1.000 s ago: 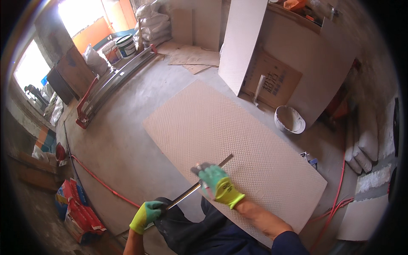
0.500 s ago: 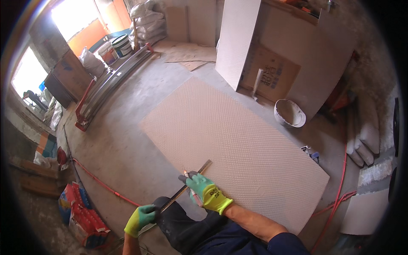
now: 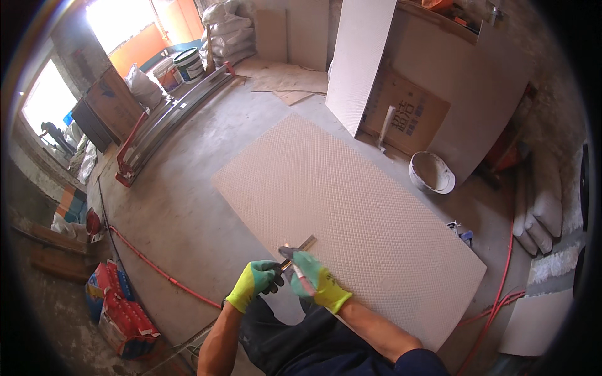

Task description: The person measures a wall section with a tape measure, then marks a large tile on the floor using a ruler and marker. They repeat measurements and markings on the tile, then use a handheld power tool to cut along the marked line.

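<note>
Left hand: green-and-yellow glove [image 3: 256, 282], fingers curled and pinching the near part of a narrow metal strip; the hand sits above the person's dark-clad knee [image 3: 260, 323].
Right hand: a matching glove [image 3: 318, 281], fingers closed about a slim pinkish stick [image 3: 305, 282]; the stick is blurred, so its exact kind is hard to tell; the hand is just beside the left one, close against the strip.
Metal strip: the narrow strip [image 3: 306, 243] slants up and to the right from the left fingers, passing by the right fingertips; its far end is over the near left edge of the textured panel.
Textured panel: a large beige rectangle [image 3: 351, 200] with a fine grid of ridges, lying on the grey floor [image 3: 175, 194] in front of the knees; the right forearm reaches over its near part.
Beyond the panel: an upturned white hard hat [image 3: 433, 172]; a printed brown cardboard piece [image 3: 411, 113]; a pale upright panel [image 3: 360, 62].
Left side: a long rail with red ends [image 3: 179, 116]; a bucket with a dark green rim [image 3: 188, 66]; a red hose [image 3: 166, 276]; red bags [image 3: 125, 319].
</note>
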`<state>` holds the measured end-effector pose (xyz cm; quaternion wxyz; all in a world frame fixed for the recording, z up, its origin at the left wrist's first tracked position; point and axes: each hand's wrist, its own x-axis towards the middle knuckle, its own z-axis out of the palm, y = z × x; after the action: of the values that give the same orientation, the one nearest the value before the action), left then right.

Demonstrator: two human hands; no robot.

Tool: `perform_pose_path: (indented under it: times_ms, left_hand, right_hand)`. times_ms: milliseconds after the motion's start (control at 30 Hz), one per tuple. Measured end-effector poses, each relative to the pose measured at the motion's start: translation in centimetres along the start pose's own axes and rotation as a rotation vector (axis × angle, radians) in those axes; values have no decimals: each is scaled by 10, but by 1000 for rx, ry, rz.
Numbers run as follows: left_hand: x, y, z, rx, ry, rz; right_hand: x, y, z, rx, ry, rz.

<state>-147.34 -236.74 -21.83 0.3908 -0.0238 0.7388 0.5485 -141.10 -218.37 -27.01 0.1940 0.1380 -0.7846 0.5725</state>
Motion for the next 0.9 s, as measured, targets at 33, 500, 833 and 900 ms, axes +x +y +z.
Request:
perform_pose_path:
  times_ms: [33, 500, 833, 900]
  left_hand:
    - [1, -1, -1, 3, 15, 1]
    - [12, -2, -6, 17, 33, -57]
    - [-23, 49, 38, 723, -114, 403]
    - [-18, 61, 59, 821, -157, 585]
  right_hand:
    - [-1, 2, -6, -46, 52, -7]
    - [17, -8, -75, 2, 276, 641]
    - [-2, -57, -79, -722, -298, -80]
    - [-23, -58, -98, -705, -265, 53]
